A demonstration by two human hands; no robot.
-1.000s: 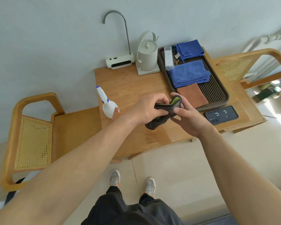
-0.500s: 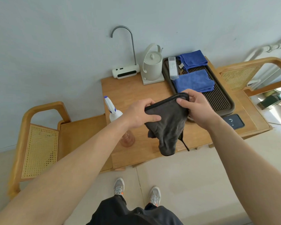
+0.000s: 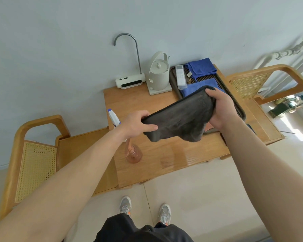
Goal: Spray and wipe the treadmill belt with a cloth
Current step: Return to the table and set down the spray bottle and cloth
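A dark grey cloth [image 3: 180,117] is stretched between both hands above the wooden table [image 3: 164,165]. My left hand [image 3: 136,124] pinches its left corner and my right hand [image 3: 220,109] grips its right end, held higher. A spray bottle [image 3: 131,151] with a white and blue head and a pinkish clear body stands on the table's left side, partly hidden behind my left wrist. No treadmill is in view.
A dark tray [image 3: 241,112] at the table's back right holds blue cloths [image 3: 201,68] and a white remote [image 3: 180,79]. A cream kettle [image 3: 158,74] and a white water dispenser [image 3: 129,81] stand by the wall. Cane chairs sit at left [image 3: 33,163] and right [image 3: 269,82].
The bunched cloth has been unfolded and pulled wide between my hands. My right hand moved up and to the right; the cloth now hangs less and spans flatter.
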